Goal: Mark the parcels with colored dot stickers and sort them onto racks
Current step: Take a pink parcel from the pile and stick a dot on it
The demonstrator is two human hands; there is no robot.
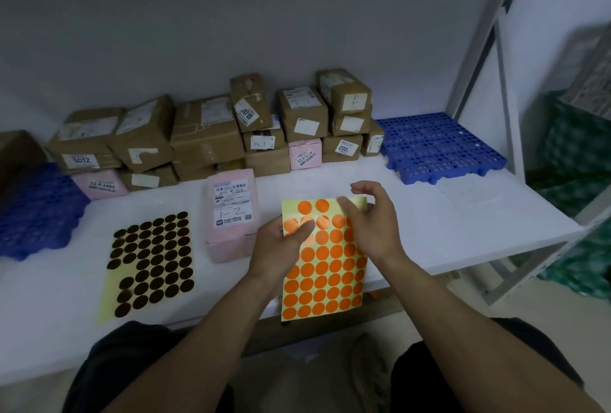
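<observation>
Knees [115, 363] in dark cloth fill the bottom corners of the frame, with a grey shoe [367, 376] on the floor between them, and both bare forearms run up from there to the middle. I see the left hand [277, 247] gripping the orange sticker sheet [327, 273] by its left edge: the thumb is laid flat across the upper dots and the other fingers are tucked behind the paper. This sheet is held upright, just right of centre, over the near edge of the white table [463, 224]. My right hand [373, 224] sits at the sheet's upper right corner, its fingers loosely curled; the thumb lies against the paper, the forefinger arches above it with a gap between them, and I cannot tell whether anything is pinched there. Left of the hands, a pink parcel [231, 217] lies on the table with its printed label up, touching neither hand. Further left lies a black sticker sheet [152, 260], flat, with several dots gone. Behind, along the wall, brown parcels [205, 135] are stacked with two pink ones among them. One blue rack [436, 144] rests at the table's far right, another blue rack [36, 211] at the left edge. A grey shelf frame [479, 49] rises on the right.
</observation>
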